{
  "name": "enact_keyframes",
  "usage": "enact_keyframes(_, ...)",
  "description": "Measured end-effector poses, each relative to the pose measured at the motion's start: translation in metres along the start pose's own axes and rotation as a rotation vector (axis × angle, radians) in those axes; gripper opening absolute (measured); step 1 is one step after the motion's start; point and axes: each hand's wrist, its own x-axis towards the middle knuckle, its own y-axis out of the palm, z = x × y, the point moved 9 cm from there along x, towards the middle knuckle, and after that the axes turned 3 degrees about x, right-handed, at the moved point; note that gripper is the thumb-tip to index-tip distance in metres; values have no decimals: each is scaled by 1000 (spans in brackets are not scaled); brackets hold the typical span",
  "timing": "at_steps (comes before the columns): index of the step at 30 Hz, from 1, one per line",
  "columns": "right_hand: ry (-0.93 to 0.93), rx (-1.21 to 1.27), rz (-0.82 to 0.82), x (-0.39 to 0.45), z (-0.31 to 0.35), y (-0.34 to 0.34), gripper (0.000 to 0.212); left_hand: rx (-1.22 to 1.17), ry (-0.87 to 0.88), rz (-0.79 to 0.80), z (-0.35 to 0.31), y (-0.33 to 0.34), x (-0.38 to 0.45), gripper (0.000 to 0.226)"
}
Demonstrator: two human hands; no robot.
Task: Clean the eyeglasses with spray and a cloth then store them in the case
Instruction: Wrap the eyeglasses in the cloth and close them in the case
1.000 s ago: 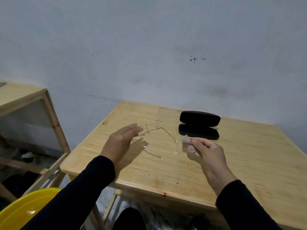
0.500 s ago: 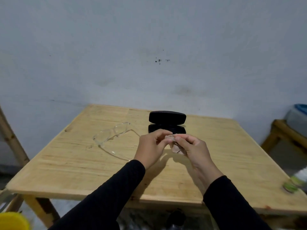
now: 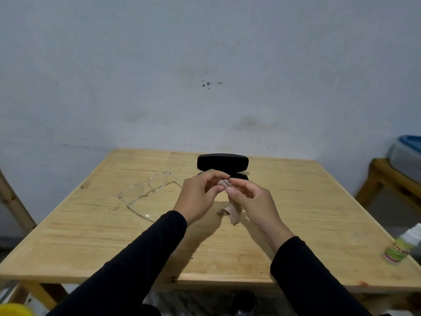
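Pinkish cloth (image 3: 234, 213) hangs pinched between our left hand (image 3: 200, 197) and right hand (image 3: 252, 201), near the case (image 3: 222, 162). Clear eyeglasses (image 3: 145, 190) lie left of the case; we might snag and drag them.

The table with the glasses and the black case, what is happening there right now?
A person holds a small pinkish cloth in both hands, the left hand and right hand pinching its top edge above the wooden table. The clear-framed eyeglasses lie untouched on the table to the left. The black case sits open behind the hands. A bottle lies at the table's right edge.
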Motion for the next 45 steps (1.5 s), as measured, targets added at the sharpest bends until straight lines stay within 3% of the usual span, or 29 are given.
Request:
enact_keyframes(4,-4,28,-13,8,6,-2,13,-116,-29,-18,-2,-1,6,26)
enact_keyframes(8,-54,30,-90,13,16,-15,8,-272,-156,-148,-1,-6,6,11)
enact_keyframes(12,-102,28,-63,11,26,-16,6,-209,-206,-79,-9,10,7,16)
enact_keyframes(15,-105,-6,-6,9,29,-16,19,-210,-204,-79,-12,11,13,14)
enact_keyframes(21,-51,103,7,10,34,-31,13,-251,-136,-5,-16,6,21,2)
enact_keyframes(31,-46,242,-65,14,56,-49,14,-285,-25,6,-36,-15,29,13)
enact_keyframes(37,-84,250,-4,7,61,-50,24,-190,64,67,-47,-13,27,20)
enact_keyframes(41,-50,286,12,7,56,-48,21,-161,0,57,-39,-10,26,33)
enact_keyframes(45,-12,281,42,6,48,-46,15,-131,-35,28,-37,-8,23,14)
